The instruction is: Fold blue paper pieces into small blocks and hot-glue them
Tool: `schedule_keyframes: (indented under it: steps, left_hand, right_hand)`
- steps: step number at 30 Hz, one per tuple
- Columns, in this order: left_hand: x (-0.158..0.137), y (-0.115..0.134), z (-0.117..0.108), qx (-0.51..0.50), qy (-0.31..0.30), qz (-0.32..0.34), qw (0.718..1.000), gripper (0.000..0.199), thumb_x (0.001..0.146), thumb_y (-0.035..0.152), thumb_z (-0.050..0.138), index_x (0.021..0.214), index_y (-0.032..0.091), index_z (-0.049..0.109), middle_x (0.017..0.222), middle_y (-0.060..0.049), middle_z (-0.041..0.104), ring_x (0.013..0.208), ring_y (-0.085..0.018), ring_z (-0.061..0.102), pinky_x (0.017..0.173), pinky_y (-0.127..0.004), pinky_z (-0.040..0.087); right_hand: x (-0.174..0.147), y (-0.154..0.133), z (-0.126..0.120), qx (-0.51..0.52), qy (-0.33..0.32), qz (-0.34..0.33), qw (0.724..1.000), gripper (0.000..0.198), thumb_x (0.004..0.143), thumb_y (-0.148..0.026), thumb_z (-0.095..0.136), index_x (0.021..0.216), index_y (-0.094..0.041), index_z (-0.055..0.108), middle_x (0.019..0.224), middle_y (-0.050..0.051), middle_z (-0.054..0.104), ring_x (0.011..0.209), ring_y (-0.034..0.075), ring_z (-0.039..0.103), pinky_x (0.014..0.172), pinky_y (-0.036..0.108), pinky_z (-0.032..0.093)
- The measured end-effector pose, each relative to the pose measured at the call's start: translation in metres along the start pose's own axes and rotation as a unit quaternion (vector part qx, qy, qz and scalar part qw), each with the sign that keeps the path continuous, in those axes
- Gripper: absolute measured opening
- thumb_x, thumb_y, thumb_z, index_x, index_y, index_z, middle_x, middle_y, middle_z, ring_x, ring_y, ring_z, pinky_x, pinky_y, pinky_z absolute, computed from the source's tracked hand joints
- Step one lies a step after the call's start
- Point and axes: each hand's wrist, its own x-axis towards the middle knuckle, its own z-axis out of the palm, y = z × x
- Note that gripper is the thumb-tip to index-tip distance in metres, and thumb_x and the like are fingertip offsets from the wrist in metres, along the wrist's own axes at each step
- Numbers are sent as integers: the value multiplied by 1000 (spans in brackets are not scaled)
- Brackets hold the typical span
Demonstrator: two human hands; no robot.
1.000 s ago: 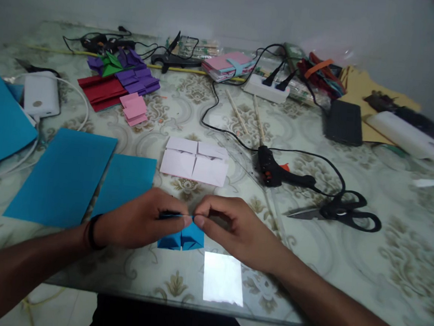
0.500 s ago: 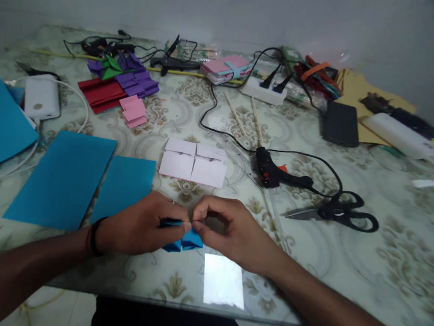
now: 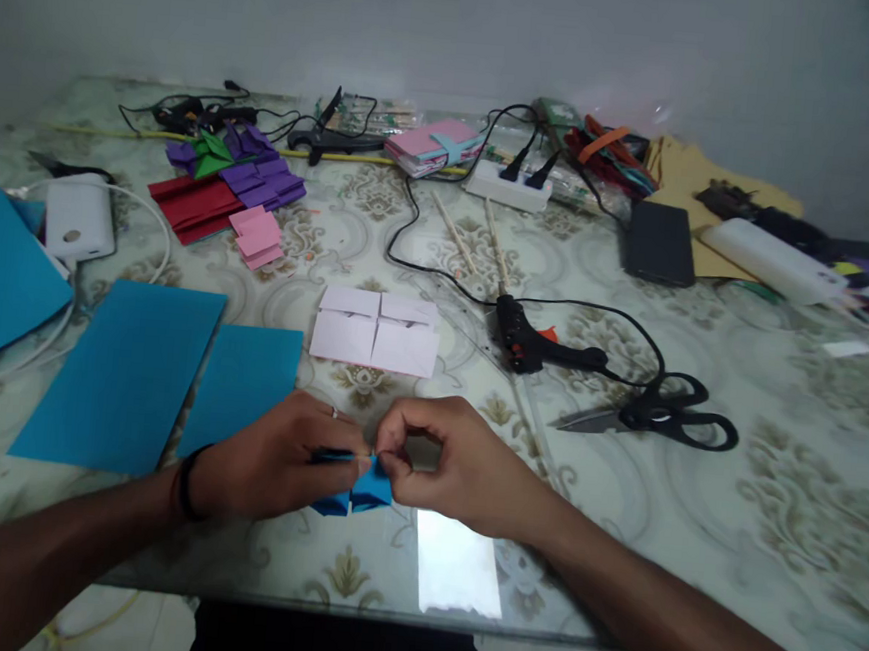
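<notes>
A small folded piece of blue paper (image 3: 371, 489) is pinched between my two hands, just above the table's front half. My left hand (image 3: 292, 460) grips its left side and covers much of it. With thumb and forefinger, my right hand (image 3: 454, 462) pinches the paper's upper right edge. Beyond my hands lies a folded white paper (image 3: 375, 331) with creased flaps. To the left, a smaller flat blue sheet (image 3: 246, 376) and a larger blue sheet (image 3: 126, 376) rest on the table, the smaller one partly behind my left hand.
A black glue gun (image 3: 524, 338) and scissors (image 3: 660, 414) lie to the right. Folded purple paper (image 3: 265, 182), red paper (image 3: 192, 208) and pink paper (image 3: 257, 236) sit at back left. A white power strip (image 3: 510, 184) and a dark phone-like slab (image 3: 660, 245) stand farther back.
The view has shifted slightly, so table items appear a little to the left. More of the blue paper's right part shows now. Both hands keep their pinch on it.
</notes>
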Motion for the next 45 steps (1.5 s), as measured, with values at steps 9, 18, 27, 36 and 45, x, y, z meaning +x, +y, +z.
schedule_keyframes:
  steps: [9, 18, 27, 36, 45]
  left_hand:
    - [1, -9, 2, -8, 27, 6, 1000, 33, 98, 21, 56, 65, 16, 56, 59, 5, 47, 56, -9, 42, 57, -25, 31]
    - [-2, -13, 10, 62, 71, -4, 996, 25, 97, 25, 59, 74, 16, 65, 59, 4, 54, 55, -9, 47, 56, -23, 33]
    - [-3, -4, 1, 24, 86, 1, 996, 22, 96, 19, 58, 75, 16, 66, 67, 1, 67, 60, -11, 56, 61, -23, 41]
    - [-1, -13, 10, 35, 105, -6, 994, 21, 97, 26, 61, 82, 16, 72, 66, 2, 66, 61, -10, 56, 60, -23, 39]
    - [1, -10, 3, -25, 149, -63, 987, 20, 96, 24, 59, 79, 16, 66, 71, 1, 65, 66, -12, 55, 62, -24, 42]
  right_hand:
    - [2, 2, -8, -27, 25, -18, 999, 7, 77, -13, 68, 74, -18, 65, 71, -1, 68, 66, 12, 60, 63, 23, 49]
    - [0, 2, 1, -42, 21, -55, 997, 10, 79, -10, 65, 73, -18, 64, 69, -4, 62, 64, 10, 55, 61, 21, 44]
    - [1, -4, -18, -57, 70, -59, 994, 12, 71, -7, 60, 70, -19, 60, 64, -5, 58, 60, 10, 51, 58, 22, 42]
    - [0, 0, -3, -84, 44, -91, 991, 14, 89, -21, 69, 76, -17, 67, 68, -2, 64, 62, 10, 57, 61, 21, 45]
    - [3, 1, -20, -105, 126, -60, 985, 21, 95, -31, 65, 81, -17, 72, 72, 0, 70, 65, 12, 60, 61, 22, 45]
